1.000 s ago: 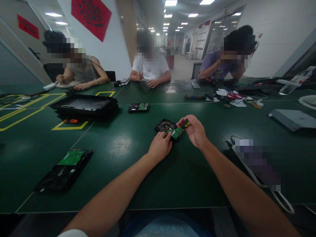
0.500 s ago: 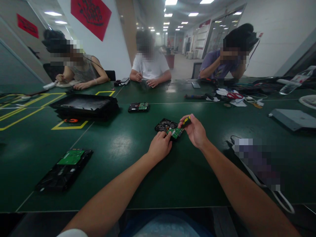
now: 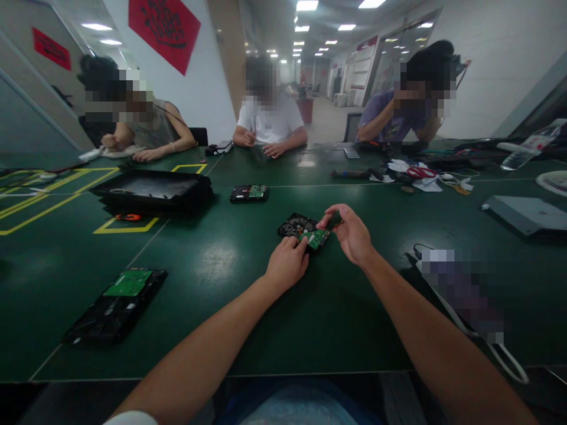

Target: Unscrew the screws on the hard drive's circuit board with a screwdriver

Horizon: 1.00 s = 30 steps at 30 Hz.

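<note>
A hard drive (image 3: pixel 296 224) with a green circuit board (image 3: pixel 316 238) lies on the table in front of me. My left hand (image 3: pixel 287 261) grips the near edge of this drive, with fingertips resting on the board. At the drive's right end, my right hand (image 3: pixel 351 235) has its fingers curled around a small screwdriver (image 3: pixel 339 222). Only a sliver of the screwdriver shows now, the rest being hidden by the fingers. Whether its tip touches the board I cannot tell.
Another hard drive (image 3: pixel 116 304) lies at the left front, and one more (image 3: pixel 248 193) farther back. A stack of black trays (image 3: pixel 153 189) stands at the left. Rightward are a grey metal box (image 3: pixel 527 213), a pouch (image 3: pixel 460 292) and red scissors (image 3: pixel 420 172). Three people sit opposite.
My right hand's fingers have shifted around the screwdriver, so its yellow and black handle has dropped from view. My left hand and the hard drive have stayed in place.
</note>
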Tool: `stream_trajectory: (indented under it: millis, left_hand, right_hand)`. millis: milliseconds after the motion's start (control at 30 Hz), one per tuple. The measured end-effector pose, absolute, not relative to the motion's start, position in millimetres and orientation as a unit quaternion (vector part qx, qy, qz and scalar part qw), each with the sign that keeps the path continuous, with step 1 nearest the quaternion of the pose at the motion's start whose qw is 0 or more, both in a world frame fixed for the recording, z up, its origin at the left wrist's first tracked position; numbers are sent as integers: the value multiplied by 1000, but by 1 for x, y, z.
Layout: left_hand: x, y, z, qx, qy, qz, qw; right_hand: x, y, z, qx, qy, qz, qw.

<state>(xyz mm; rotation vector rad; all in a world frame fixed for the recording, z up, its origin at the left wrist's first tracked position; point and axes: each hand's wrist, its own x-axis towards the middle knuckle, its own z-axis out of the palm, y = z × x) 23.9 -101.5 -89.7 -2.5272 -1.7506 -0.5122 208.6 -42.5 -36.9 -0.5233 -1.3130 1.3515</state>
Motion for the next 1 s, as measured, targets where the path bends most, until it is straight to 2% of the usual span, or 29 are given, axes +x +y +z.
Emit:
stream_trajectory:
  millis: [533,1000]
  left_hand:
    - [24,-102,-88,-810,-560,-171,14]
    - [24,-102,-90,-812,-558,-171,21]
  right_hand:
    - [210,-51,-40,-263,-639,477,543]
    - [215,-41,-43,-266,-637,447,570]
